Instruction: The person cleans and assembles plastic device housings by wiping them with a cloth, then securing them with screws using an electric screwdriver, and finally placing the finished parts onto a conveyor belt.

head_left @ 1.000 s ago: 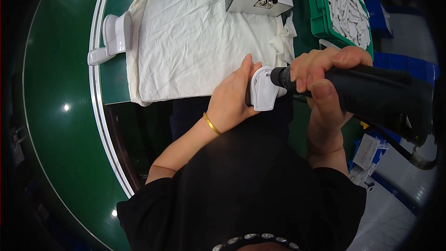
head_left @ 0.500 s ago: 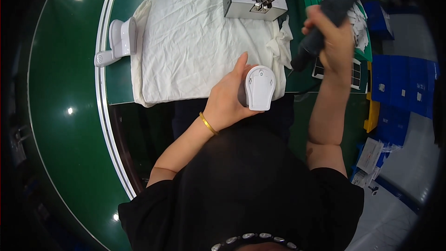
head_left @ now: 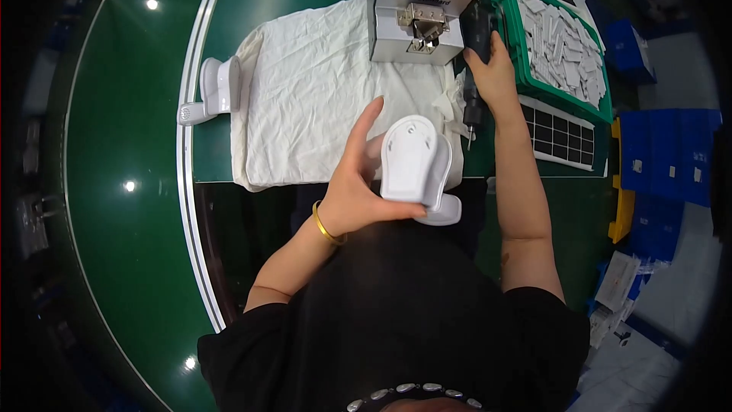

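Lowered since earlier, the black screwdriver [head_left: 473, 111] lay on the tabletop [head_left: 213, 154], partly under the right hand [head_left: 496, 76], whose grip I couldn't clearly judge; the left hand [head_left: 352, 194] held the white holder [head_left: 409, 162] between thumb and fingers.

Assembly workshop, power screwdriver [head_left: 478, 30], green parts crate [head_left: 568, 105], blue bins [head_left: 654, 154]

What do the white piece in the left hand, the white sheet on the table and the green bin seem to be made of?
White piece: probably moulded plastic with a fairly glossy finish, given its smooth curves and soft highlights.
White sheet: matt cloth, shown by its soft creases; I can't tell the fibre.
Green bin: likely moulded plastic, judging by its even colour and raised rim.
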Action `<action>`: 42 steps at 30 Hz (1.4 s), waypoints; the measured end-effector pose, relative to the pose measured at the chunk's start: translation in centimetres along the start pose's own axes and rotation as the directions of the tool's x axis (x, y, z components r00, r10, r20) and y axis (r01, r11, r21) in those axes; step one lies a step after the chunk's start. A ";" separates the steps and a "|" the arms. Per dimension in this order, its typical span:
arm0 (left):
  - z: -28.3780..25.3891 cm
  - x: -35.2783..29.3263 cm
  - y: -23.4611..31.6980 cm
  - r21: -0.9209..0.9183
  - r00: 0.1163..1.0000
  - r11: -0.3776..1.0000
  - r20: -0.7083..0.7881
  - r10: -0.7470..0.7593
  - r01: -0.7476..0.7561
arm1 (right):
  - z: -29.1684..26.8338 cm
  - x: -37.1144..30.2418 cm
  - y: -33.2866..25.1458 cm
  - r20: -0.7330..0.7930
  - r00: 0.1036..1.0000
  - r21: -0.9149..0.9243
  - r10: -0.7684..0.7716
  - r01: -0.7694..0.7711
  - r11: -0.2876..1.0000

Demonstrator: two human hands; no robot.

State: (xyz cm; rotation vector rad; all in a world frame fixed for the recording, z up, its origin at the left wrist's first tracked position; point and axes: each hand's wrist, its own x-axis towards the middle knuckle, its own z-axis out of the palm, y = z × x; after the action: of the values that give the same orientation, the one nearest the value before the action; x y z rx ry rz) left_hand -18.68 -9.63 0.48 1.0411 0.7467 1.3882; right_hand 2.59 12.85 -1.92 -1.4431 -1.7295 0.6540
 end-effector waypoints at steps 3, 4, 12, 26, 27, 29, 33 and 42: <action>-0.2 0.3 0.7 -0.442 0.985 0.882 0.044 -0.164 0.166 | -1.8 -2.5 -3.1 -0.069 0.978 -0.072 -0.198 0.193 0.979; -0.2 0.4 0.7 -0.693 0.960 0.675 0.095 -0.264 0.254 | -2.9 -4.2 -5.1 -0.106 0.945 -0.041 -0.310 0.307 0.951; 1.2 2.0 -0.5 -0.873 0.962 0.420 0.166 -0.216 0.245 | -4.0 -11.8 -12.1 0.278 0.832 0.249 -0.479 0.419 0.873; -4.1 1.0 7.4 0.363 0.990 0.924 -0.118 -0.080 0.118 | -0.7 -10.4 -11.1 0.486 0.806 0.337 -0.336 0.182 0.924; -4.5 1.5 7.8 0.446 0.981 0.876 -0.132 -0.139 0.184 | -0.3 -10.3 -11.1 0.517 0.810 0.340 -0.278 0.104 0.935; -5.0 3.1 8.1 0.543 0.983 0.826 -0.169 -0.071 0.153 | 0.6 -9.9 -10.0 0.485 0.828 0.378 -0.282 0.092 0.921; -9.0 11.9 9.5 0.726 0.861 0.661 -0.445 0.246 0.187 | 2.1 -9.8 -7.8 0.348 0.897 0.362 -0.272 0.139 0.922; -21.6 31.4 6.3 0.355 0.669 0.921 -0.726 0.161 0.163 | 2.6 -9.4 -8.4 0.412 0.876 0.336 -0.250 0.109 0.935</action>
State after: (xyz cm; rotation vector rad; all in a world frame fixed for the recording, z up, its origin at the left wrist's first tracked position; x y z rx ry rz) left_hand -38.14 23.63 2.57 0.7215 1.7040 1.7181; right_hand -3.88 2.03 1.01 -0.9437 -1.9751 1.1651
